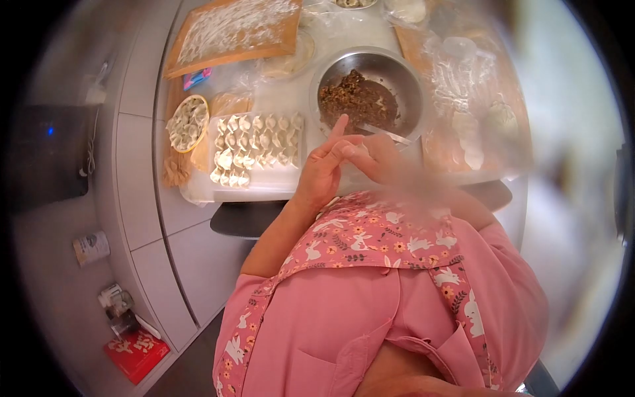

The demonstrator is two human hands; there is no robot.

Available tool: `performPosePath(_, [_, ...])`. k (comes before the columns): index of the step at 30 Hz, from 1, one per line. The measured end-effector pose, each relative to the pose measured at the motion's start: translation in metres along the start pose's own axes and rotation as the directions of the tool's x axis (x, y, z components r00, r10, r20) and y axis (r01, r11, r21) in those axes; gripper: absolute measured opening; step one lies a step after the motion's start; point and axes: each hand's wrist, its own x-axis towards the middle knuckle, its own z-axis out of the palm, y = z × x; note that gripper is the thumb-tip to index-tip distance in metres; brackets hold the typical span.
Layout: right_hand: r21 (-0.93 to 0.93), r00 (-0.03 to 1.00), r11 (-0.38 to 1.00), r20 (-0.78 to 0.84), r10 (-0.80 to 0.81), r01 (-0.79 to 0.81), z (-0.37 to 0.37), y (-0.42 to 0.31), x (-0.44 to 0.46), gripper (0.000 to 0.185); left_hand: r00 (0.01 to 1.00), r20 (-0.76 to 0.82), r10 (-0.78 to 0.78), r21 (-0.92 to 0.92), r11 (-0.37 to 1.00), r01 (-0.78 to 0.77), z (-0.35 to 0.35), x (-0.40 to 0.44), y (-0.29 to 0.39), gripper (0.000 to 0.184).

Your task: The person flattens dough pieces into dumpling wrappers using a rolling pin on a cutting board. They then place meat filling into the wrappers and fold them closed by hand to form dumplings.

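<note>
My left hand and my right hand meet at the near rim of a steel bowl. One finger of the left hand points up while its others curl against the right fingertips. The right hand is closed in a pinch. Whatever lies between the fingers, if anything, is hidden. Brown minced filling sits in the bowl, with a metal utensil leaning against its near side. Left of the hands, rows of folded dumplings lie on a white tray.
A yellow-rimmed bowl of dumplings stands left of the tray. Behind it is a floured wooden board. On the right, dough pieces and clear plastic wrap lie on another board. A dark seat is under the table edge.
</note>
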Motion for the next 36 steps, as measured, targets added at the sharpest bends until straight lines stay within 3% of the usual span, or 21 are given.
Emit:
performPosePath(2, [0.030, 1.000, 1.000, 0.019, 0.009, -0.010, -0.001, -0.009, -0.003, 0.041, 0.995, 0.097, -0.017, 0.077, 0.997, 0.010, 0.002, -0.001, 0.006, 0.036])
performPosePath(3, [0.265, 0.995, 0.959, 0.045, 0.092, -0.101, -0.006, -0.028, -0.006, 0.042, 0.997, 0.071, -0.043, 0.083, 0.996, 0.037, 0.013, -0.003, 0.016, 0.041])
performPosePath(5, [0.482, 0.982, 0.856, 0.088, 0.166, -0.188, -0.008, -0.036, -0.006, 0.043, 0.997, 0.046, -0.069, 0.088, 0.994, 0.065, 0.021, -0.005, 0.018, 0.045])
performPosePath(7, [0.683, 0.932, 0.635, 0.290, 0.217, -0.360, -0.010, -0.035, -0.001, 0.039, 0.990, 0.045, 0.135, 0.297, 0.944, -0.142, 0.026, -0.004, 0.011, 0.051])
performPosePath(8, [0.683, 0.932, 0.635, 0.289, 0.217, -0.360, -0.010, -0.041, -0.003, 0.039, 0.990, 0.045, 0.134, 0.297, 0.944, -0.142, 0.027, -0.004, 0.010, 0.051])
performPosePath(10, [0.766, 0.854, 0.438, 0.268, 0.446, -0.470, -0.013, -0.073, -0.005, 0.034, 0.978, 0.106, 0.179, 0.373, 0.905, -0.206, 0.031, -0.005, 0.013, 0.054])
performPosePath(11, [0.766, 0.854, 0.439, 0.268, 0.446, -0.470, -0.012, -0.069, -0.006, 0.034, 0.973, 0.127, 0.194, 0.397, 0.889, -0.229, 0.034, -0.005, 0.014, 0.056])
performPosePath(13, [0.720, 0.917, 0.567, 0.299, 0.265, -0.399, -0.010, -0.057, -0.007, 0.031, 0.985, 0.058, 0.162, 0.317, 0.933, -0.173, 0.043, -0.007, 0.019, 0.056])
performPosePath(14, [0.720, 0.917, 0.567, 0.300, 0.264, -0.399, -0.009, -0.058, -0.008, 0.031, 0.988, 0.035, 0.151, 0.289, 0.945, -0.155, 0.045, -0.007, 0.021, 0.056])
performPosePath(16, [0.651, 0.979, 0.731, 0.144, 0.145, -0.204, -0.007, -0.059, -0.012, 0.030, 0.973, 0.030, 0.227, 0.478, 0.852, -0.213, 0.045, -0.007, 0.021, 0.053])
performPosePath(17, [0.651, 0.979, 0.731, 0.146, 0.144, -0.205, -0.005, -0.058, -0.012, 0.030, 0.967, 0.030, 0.252, 0.536, 0.812, -0.228, 0.045, -0.007, 0.020, 0.053])
performPosePath(18, [0.490, 0.994, 0.865, -0.047, -0.098, 0.108, -0.003, -0.056, -0.013, 0.027, 0.927, 0.080, 0.366, 0.602, 0.723, -0.338, 0.041, -0.003, 0.015, 0.051])
performPosePath(19, [0.382, 0.965, 0.886, -0.113, -0.237, 0.262, -0.002, -0.052, -0.011, 0.025, 0.871, 0.139, 0.470, 0.657, 0.614, -0.436, 0.039, 0.000, 0.011, 0.051])
performPosePath(21, [0.046, 0.811, 0.831, -0.253, -0.527, 0.554, 0.001, -0.042, -0.005, 0.021, 0.840, 0.177, 0.513, 0.690, 0.543, -0.478, 0.037, 0.003, 0.010, 0.046])
performPosePath(23, [-0.175, 0.678, 0.732, -0.285, -0.678, 0.658, 0.001, -0.038, -0.002, 0.017, 0.805, 0.218, 0.552, 0.718, 0.467, -0.515, 0.037, 0.004, 0.011, 0.041])
performPosePath(25, [-0.260, 0.661, 0.707, -0.250, -0.707, 0.658, -0.001, -0.037, -0.002, 0.016, 0.771, 0.267, 0.578, 0.736, 0.394, -0.550, 0.037, 0.004, 0.014, 0.040])
performPosePath(29, [-0.299, 0.616, 0.653, -0.220, -0.757, 0.696, -0.003, -0.038, 0.001, 0.023, 0.793, 0.218, 0.569, 0.712, 0.463, -0.528, 0.033, -0.003, 0.012, 0.039])
performPosePath(30, [0.041, 0.890, 0.899, -0.174, -0.423, 0.435, -0.010, -0.056, -0.005, 0.029, 0.884, 0.037, 0.466, 0.625, 0.679, -0.385, 0.039, -0.012, 0.015, 0.033])
performPosePath(31, [0.210, 0.967, 0.944, -0.068, -0.246, 0.255, -0.010, -0.058, -0.005, 0.032, 0.938, -0.130, 0.320, 0.485, 0.846, -0.222, 0.040, -0.018, 0.018, 0.027])
performPosePath(32, [0.340, 0.997, 0.940, 0.042, -0.057, 0.040, -0.011, -0.060, -0.005, 0.035, 0.932, -0.149, 0.331, 0.491, 0.843, -0.221, 0.033, -0.020, 0.017, 0.027])
performPosePath(36, [0.198, 0.933, 0.978, 0.333, -0.134, 0.070, -0.003, -0.020, 0.013, 0.046, 0.884, -0.272, 0.380, 0.693, 0.715, -0.094, 0.001, -0.035, 0.018, 0.009])
